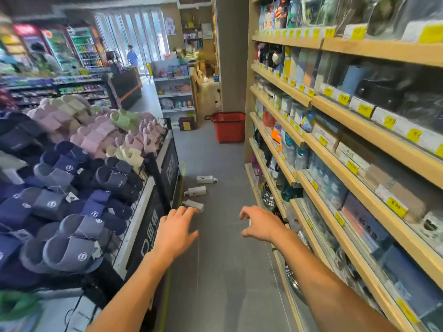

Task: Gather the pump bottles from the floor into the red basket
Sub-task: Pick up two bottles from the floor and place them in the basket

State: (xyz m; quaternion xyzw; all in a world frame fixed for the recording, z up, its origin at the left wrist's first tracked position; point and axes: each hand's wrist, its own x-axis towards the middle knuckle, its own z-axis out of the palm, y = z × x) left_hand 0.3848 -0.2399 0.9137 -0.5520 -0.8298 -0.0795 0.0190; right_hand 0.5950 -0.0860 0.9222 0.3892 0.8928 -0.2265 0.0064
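Left hand (176, 230) and right hand (260, 224) were empty, fingers loose. Bottles (196, 190) lay beside slipper rack (169, 168); basket (229, 127) stood beyond (shelves (304, 140) flanked right).

A shop aisle: price-tagged shelves (359, 149), slipper display (79, 168), drink fridges (84, 47).

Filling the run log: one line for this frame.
phase: reach | left hand: open, empty, toward nearest bottle | right hand: open, empty | pump bottles: three, lying on floor | red basket: farther ahead
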